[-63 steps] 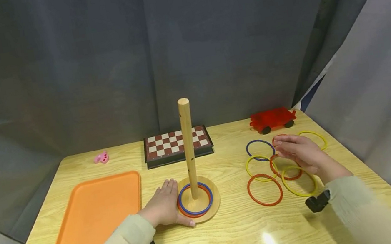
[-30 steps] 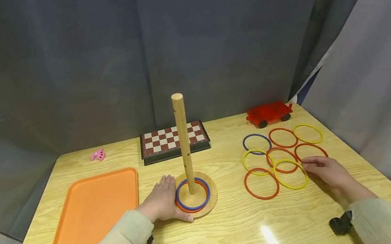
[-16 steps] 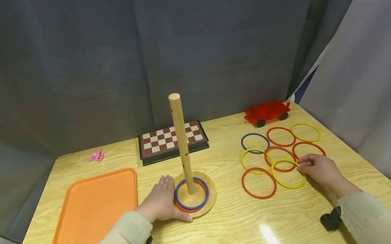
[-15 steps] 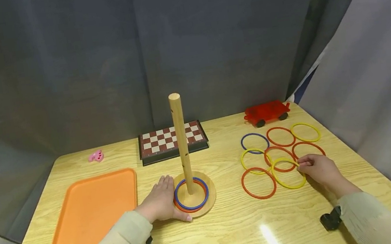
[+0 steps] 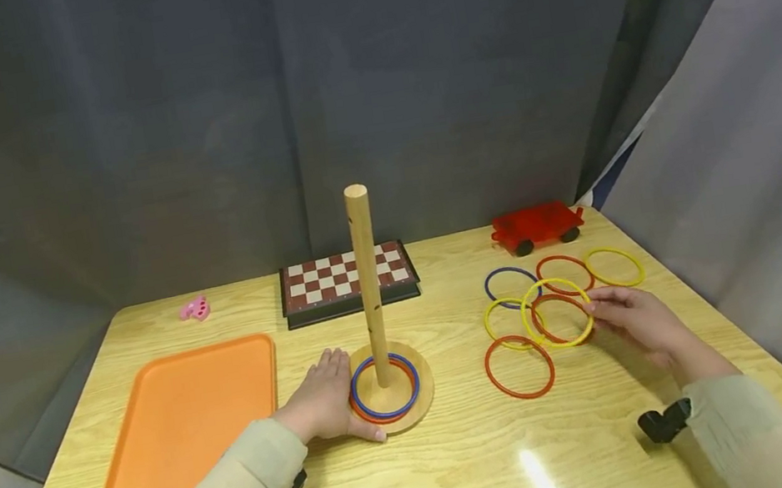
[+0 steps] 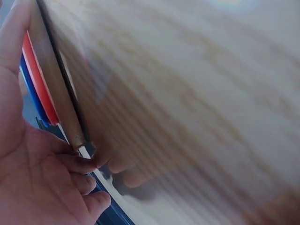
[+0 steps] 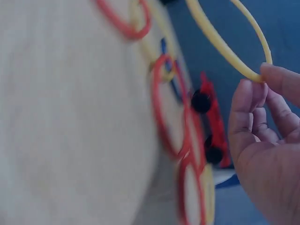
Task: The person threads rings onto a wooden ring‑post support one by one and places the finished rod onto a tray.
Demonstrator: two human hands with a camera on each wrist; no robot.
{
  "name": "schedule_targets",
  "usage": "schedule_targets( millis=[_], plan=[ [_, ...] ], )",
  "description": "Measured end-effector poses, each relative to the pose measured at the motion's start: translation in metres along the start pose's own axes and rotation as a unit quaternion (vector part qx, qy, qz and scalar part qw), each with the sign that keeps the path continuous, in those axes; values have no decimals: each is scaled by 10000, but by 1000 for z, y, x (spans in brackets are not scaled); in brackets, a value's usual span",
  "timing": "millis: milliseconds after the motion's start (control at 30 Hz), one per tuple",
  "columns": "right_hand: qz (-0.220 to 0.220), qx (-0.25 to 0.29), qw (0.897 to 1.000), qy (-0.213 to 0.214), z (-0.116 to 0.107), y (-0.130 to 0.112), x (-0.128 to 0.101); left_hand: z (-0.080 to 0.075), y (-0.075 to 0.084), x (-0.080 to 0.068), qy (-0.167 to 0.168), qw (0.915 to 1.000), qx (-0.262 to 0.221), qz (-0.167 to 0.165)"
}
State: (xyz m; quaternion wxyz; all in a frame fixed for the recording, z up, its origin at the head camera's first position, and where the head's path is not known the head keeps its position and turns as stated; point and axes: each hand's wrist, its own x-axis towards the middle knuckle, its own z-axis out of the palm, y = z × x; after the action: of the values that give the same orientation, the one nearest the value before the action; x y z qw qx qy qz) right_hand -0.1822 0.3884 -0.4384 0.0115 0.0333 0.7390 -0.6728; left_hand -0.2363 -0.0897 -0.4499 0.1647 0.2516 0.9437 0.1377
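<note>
In the head view, my right hand [image 5: 633, 317] pinches a yellow ring [image 5: 526, 316] by its near right edge. The ring is raised above the other rings; the right wrist view shows thumb and fingertips on this yellow ring [image 7: 218, 42]. My left hand [image 5: 319, 402] rests against the left side of the round wooden base [image 5: 424, 391], fingers straight and thumb along the front edge. An upright wooden post [image 5: 369, 281] rises from that base. Around its foot lie a blue ring [image 5: 418, 383] and a red ring [image 5: 357, 413] below it.
Several rings lie on the table at right, among them a red ring [image 5: 524, 398], a blue ring [image 5: 494, 275] and a far yellow ring [image 5: 636, 262]. Behind them stands a red toy cart [image 5: 536, 226]. A chessboard [image 5: 328, 279], orange tray [image 5: 193, 442] and pink toy [image 5: 197, 308] are also here.
My right hand moved from above the rings down to the nearest yellow ring, took hold of it and raised it off the table. The left hand has stayed at the base.
</note>
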Motion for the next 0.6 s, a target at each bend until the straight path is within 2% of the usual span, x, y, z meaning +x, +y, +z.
schedule_targets(
  millis=[233, 400, 500, 600],
  plan=[
    [-175, 705, 9968, -341, 29, -45, 15, -1, 1, -1, 22, 10000, 64, -10],
    [-194, 1227, 9912, -459, 60, -93, 23, -2, 1, -1, 8, 10000, 96, -27],
    [-299, 1659, 9836, -642, 82, -124, 27, -1, 1, -1, -9, 9999, 134, -21],
    [-542, 2136, 9711, -916, 102, -149, 28, 0, 0, -1, -19, 9999, 149, 15]
  ],
)
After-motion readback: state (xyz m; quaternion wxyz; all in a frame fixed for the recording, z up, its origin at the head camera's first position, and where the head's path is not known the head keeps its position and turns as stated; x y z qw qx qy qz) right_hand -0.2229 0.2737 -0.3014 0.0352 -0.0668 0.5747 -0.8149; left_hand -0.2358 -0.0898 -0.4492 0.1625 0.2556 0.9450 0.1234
